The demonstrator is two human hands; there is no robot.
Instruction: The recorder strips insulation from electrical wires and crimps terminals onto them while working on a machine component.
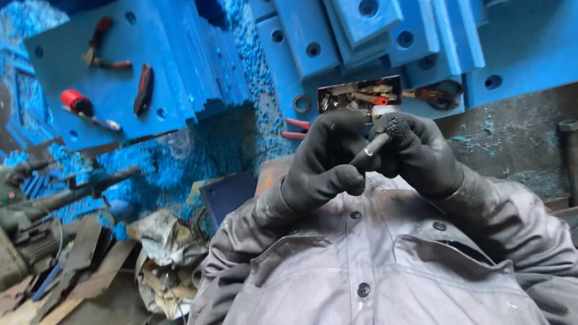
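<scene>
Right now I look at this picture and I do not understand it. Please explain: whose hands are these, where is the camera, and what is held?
The camera sits on a person's head and looks down over their grey work jacket. Both hands wear dark gloves. The left hand and the right hand together hold a small metal rod. Beyond them lie stacked blue plates with holes, blue shavings, an open tin of small parts, and red-handled tools.

Open rectangular metal tin (359,96) of small parts lies on blue slabs (301,48)
</scene>
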